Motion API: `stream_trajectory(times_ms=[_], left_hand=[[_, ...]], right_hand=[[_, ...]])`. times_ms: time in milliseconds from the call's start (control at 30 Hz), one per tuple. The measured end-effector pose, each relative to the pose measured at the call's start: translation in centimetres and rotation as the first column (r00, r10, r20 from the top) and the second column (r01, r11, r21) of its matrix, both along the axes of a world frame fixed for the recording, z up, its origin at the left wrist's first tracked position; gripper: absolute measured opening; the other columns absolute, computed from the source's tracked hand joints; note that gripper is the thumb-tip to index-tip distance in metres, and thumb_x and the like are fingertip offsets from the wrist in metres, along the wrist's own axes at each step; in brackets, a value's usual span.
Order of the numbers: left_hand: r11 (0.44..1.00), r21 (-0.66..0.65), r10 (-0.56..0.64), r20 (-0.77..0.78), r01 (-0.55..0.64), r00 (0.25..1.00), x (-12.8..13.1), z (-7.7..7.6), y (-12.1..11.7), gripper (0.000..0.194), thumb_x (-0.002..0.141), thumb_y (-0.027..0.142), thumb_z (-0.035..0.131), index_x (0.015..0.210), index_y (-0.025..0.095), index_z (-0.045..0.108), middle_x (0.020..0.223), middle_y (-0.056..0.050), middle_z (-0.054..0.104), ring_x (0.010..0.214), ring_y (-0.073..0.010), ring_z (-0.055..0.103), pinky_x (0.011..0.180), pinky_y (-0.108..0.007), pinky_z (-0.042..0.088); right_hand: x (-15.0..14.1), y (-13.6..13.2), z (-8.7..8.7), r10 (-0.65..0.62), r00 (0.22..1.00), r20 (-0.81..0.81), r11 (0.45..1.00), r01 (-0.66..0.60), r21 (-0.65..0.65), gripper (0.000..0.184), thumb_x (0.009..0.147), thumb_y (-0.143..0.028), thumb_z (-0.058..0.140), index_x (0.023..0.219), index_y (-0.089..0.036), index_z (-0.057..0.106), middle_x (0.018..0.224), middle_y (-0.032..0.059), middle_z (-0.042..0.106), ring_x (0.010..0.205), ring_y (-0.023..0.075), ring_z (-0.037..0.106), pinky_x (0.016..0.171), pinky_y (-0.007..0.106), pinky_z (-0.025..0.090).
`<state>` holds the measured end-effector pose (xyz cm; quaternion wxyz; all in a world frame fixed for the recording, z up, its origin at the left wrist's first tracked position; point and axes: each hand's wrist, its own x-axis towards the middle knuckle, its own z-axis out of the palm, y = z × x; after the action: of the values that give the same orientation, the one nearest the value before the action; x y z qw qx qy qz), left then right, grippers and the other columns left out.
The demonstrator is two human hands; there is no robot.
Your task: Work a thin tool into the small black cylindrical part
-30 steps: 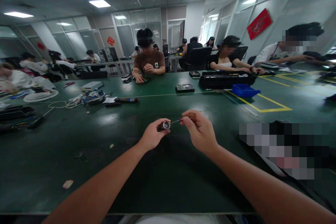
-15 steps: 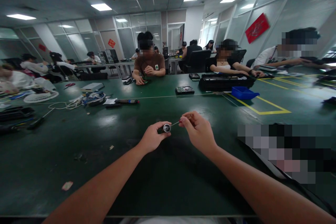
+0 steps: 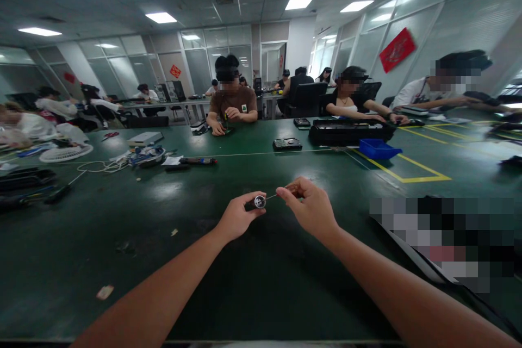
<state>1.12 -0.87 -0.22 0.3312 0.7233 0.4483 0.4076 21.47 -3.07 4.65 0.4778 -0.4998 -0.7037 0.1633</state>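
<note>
My left hand [image 3: 238,216] is closed around a small round part [image 3: 260,202], dark on the outside with a silver rim, its open end facing me. Inside the rim I see dark and bright detail too small to make out. My right hand [image 3: 312,204] pinches a thin screwdriver [image 3: 272,196], whose slim metal shaft runs left to the rim of the round part. Its handle is mostly hidden by my fingers. Whether the tip enters the part or only touches its edge I cannot tell. Both hands are held above the green table [image 3: 228,288].
Beyond my hands lie a hard drive [image 3: 287,144], a blue tray [image 3: 379,148] and a long black housing [image 3: 351,131]. To the left are a pen-like tool [image 3: 198,161], cables [image 3: 101,167] and a white fan grille [image 3: 66,153]. Co-workers sit across the table.
The right fingers have shifted slightly and now cover the red part of the screwdriver seen before. The left hand keeps its hold. The whole view has moved a little.
</note>
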Motion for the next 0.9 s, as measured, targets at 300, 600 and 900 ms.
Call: stream_trajectory(times_ms=[300,600,900], left_hand=[[0.999,0.025,-0.018,-0.094,0.021,0.995,-0.3,-0.2,0.0,0.041,0.080,0.027,0.072,0.121,0.030,0.067,0.118,-0.003,0.069,0.114,-0.0248,0.060,0.106,-0.043,0.039],[1.000,0.008,-0.008,-0.077,0.009,0.997,-0.2,0.5,-0.4,0.038,0.079,0.024,0.072,0.117,0.026,0.068,0.115,-0.002,0.070,0.109,-0.0243,0.062,0.102,-0.039,0.042],[1.000,0.022,0.011,-0.098,-0.008,0.995,-0.2,0.4,-0.4,0.038,0.078,0.024,0.072,0.115,0.028,0.069,0.113,-0.002,0.070,0.108,-0.0242,0.062,0.100,-0.039,0.044]], right_hand=[[-0.3,-0.9,1.7,0.071,0.945,0.320,0.996,-0.082,0.022,0.021,0.096,-0.035,0.046,0.095,-0.022,0.062,0.075,0.0024,0.069,0.066,0.0187,0.063,0.061,0.030,0.042],[-0.6,-0.4,2.1,0.068,0.924,0.375,0.992,-0.102,0.071,0.027,0.096,-0.025,0.038,0.110,-0.020,0.061,0.088,0.0064,0.071,0.076,0.0209,0.065,0.064,0.031,0.042],[-0.4,-0.1,0.2,0.099,0.971,0.216,0.987,-0.123,0.100,0.033,0.094,-0.025,0.040,0.125,-0.018,0.050,0.078,0.0033,0.067,0.069,0.0196,0.063,0.066,0.031,0.044]])
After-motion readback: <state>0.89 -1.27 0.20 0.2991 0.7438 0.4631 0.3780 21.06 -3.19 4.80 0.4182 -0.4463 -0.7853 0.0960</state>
